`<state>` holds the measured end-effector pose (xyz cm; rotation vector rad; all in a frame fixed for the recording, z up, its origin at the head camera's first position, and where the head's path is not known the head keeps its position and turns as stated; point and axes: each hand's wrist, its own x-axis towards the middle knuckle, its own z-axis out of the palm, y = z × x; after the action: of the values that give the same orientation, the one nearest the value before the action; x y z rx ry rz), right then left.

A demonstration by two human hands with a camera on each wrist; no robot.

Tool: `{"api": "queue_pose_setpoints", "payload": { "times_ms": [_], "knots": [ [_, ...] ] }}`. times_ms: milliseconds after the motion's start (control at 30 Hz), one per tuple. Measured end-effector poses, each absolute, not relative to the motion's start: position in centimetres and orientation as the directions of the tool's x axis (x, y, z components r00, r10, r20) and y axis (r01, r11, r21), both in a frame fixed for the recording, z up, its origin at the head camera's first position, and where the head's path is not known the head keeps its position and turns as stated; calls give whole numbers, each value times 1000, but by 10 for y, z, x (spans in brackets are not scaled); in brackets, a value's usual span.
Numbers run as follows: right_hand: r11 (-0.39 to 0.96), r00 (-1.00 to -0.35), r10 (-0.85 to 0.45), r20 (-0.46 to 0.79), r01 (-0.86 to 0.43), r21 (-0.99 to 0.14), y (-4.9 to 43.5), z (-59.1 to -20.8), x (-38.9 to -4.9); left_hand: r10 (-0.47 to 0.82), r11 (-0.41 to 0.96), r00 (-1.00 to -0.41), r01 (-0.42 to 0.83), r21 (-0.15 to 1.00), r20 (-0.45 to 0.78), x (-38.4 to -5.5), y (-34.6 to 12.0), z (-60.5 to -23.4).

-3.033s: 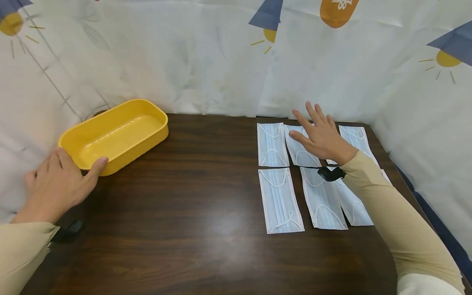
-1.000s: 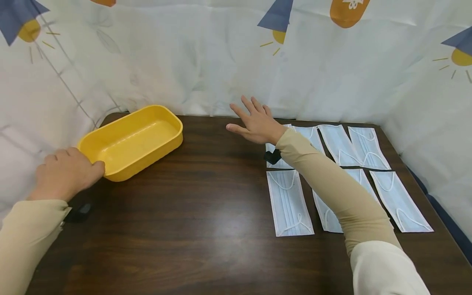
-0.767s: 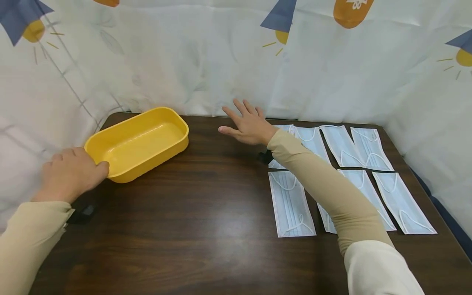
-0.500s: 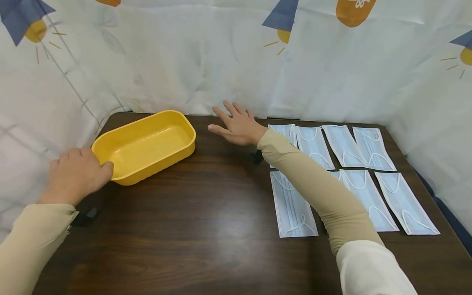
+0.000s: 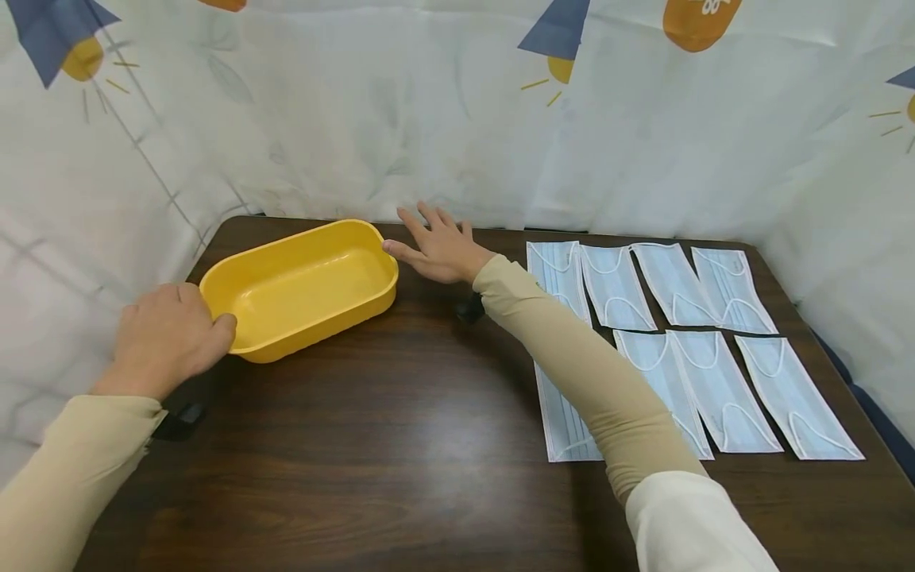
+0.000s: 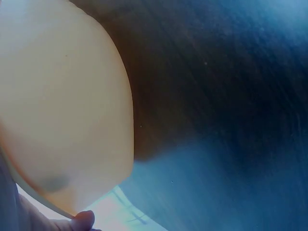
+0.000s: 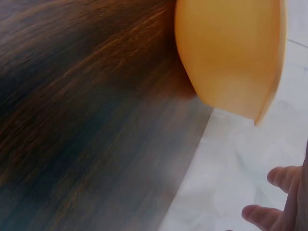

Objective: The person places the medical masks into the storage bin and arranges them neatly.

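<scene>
A pale cloth curtain (image 5: 443, 119) with blue, yellow and orange motifs closes off the scene from nine o'clock through twelve to three. Below it spreads a dark wood-grain worktop (image 5: 400, 477). From the worktop's middle, a yellow tray (image 5: 307, 294) sits at ten o'clock, slanting with its far end toward two; whether its base rests fully on the surface cannot be told.

The left hand (image 5: 167, 334) is clamped on the tray's eight o'clock end, its thumb (image 6: 84, 219) showing at the rim in the left wrist view. The right hand (image 5: 439, 250) is just beside the tray's two o'clock end, fingers spread apart; whether its thumb touches the rim is unclear.

Between two and four o'clock lie light-blue face masks (image 5: 722, 389) in two rows of four, ear loops uppermost. The tan right sleeve (image 5: 572, 349) crosses in front of the nearer row's leftmost mask.
</scene>
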<state>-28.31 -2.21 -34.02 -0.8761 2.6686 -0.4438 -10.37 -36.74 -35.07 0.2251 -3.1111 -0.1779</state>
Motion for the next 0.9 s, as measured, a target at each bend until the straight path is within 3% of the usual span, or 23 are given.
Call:
{"api": "queue_pose_setpoints", "payload": {
  "times_ms": [600, 900],
  "knots": [
    [753, -745, -638, -193, -552, -358, -47, -345, -271, -107, 989, -993, -101, 111, 54, -101, -351, -353],
    [767, -749, -635, -190, -580, -275, -57, -350, -264, -89, 991, -995, -84, 109, 49, -102, -345, -354]
  ]
}}
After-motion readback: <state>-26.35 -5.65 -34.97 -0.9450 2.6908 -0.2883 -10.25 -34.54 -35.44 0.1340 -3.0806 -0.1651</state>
